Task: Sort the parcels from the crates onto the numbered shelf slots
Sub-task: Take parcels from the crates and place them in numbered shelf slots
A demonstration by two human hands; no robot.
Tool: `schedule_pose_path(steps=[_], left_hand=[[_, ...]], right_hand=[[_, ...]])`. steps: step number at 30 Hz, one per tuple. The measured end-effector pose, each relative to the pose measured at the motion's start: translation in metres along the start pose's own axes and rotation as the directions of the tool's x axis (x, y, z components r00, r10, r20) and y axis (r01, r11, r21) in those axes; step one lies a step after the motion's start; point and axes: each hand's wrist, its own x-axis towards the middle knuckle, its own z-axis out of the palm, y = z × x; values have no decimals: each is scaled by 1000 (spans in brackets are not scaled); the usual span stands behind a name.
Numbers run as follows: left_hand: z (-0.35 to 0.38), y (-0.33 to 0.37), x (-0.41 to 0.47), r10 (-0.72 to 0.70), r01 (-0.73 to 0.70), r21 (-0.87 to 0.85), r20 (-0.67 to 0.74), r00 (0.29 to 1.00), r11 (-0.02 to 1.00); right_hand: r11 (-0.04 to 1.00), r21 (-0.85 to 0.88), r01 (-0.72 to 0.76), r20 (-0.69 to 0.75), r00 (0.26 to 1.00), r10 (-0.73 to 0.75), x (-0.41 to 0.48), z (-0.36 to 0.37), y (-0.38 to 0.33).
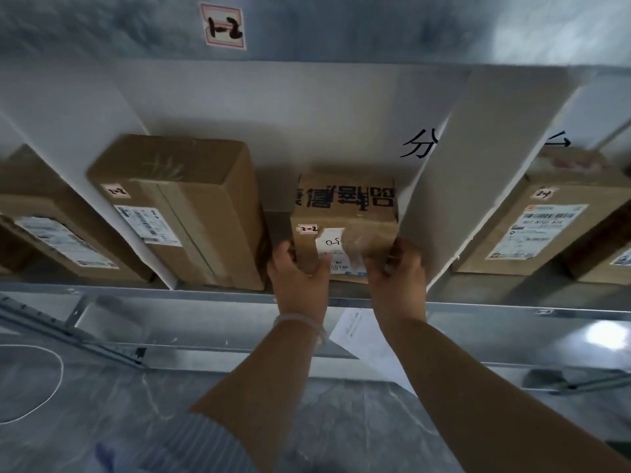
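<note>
The shelf (341, 303) already holds several sorted parcels, among them a tall parcel (191, 213) tagged "2-2" left of a white divider (478, 172), so I judge the sorting well along, though the crates are out of view. Between them sits the small parcel (345, 227), also tagged "2-2", under a slot label (223, 27) that seems to read "2-1". The left hand (298, 271) and right hand (397, 268) clasp its near corners, fingers curled.

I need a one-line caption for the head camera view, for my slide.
Both hands, left and right, set a small parcel beside a taller box on the shelf.
</note>
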Motion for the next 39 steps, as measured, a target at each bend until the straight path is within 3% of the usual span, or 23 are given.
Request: schedule_pose_path(steps=[7,14,21,25,31,39], left_hand=[[6,0,5,22,-22,31,-5,1000,999],[-4,1,0,38,-40,51,50,998,998],[-37,-1,-25,52,-65,97,134,990,993],[-76,-7,-37,54,-58,161,27,998,985],[-134,3,-22,21,-5,94,-177,984,996],[-178,-4,13,149,-134,119,-133,980,984]], right_hand=[[999,0,-43,-37,998,43,10,7,0],[999,10,-45,46,998,45,3,-2,-9],[997,-53,47,67,997,-44,-33,-14,-9],[999,-32,34,163,986,-28,-52,-9,-11],[997,18,78,320,944,-80,-66,18,-27],[992,74,104,375,919,-124,-78,79,-63]])
